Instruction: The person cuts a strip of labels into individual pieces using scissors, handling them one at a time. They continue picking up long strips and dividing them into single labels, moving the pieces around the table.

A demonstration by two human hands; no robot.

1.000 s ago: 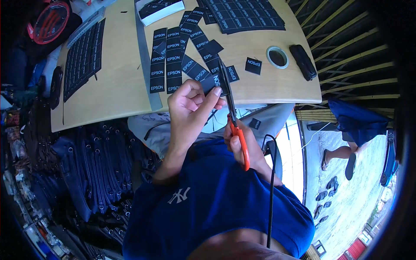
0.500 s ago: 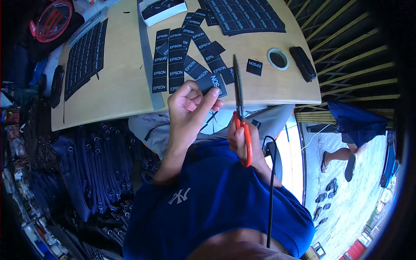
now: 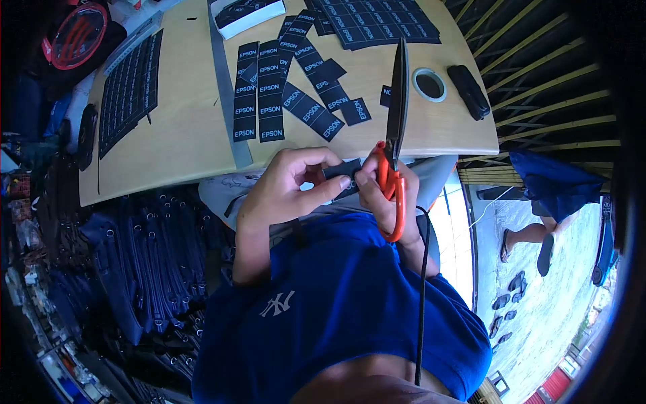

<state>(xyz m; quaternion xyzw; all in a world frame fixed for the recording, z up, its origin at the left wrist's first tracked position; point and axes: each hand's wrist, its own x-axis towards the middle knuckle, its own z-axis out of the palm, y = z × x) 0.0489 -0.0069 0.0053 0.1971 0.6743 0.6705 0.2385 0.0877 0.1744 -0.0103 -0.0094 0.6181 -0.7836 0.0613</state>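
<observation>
Between the thumb and fingers of my left hand [image 3: 296,187] is a small black label [image 3: 344,176], held just in front of the table's near edge. My right hand [image 3: 385,192] grips orange-handled scissors [image 3: 398,108], their blades pointing up over the table and looking closed together. The right fingertips are beside the label's right edge and seem to touch it. Strips of black EPSON labels [image 3: 272,91] lie on the table beyond my hands. A loose label [image 3: 356,112] sits at the end of a slanting strip, and another [image 3: 385,95] is partly behind the blades.
On the wooden table [image 3: 182,128] are label sheets [image 3: 380,23], a white box [image 3: 249,20], a tape roll [image 3: 429,85], a black case [image 3: 468,91] and a metal ruler [image 3: 229,94]. Dark blue straps [image 3: 151,262] hang at left. A person's leg [image 3: 528,236] shows beyond the slatted gate at right.
Both hands have come together, the label lowered and turned in my left hand. The scissors have risen and shifted right, and my right fingers have reached the label.
</observation>
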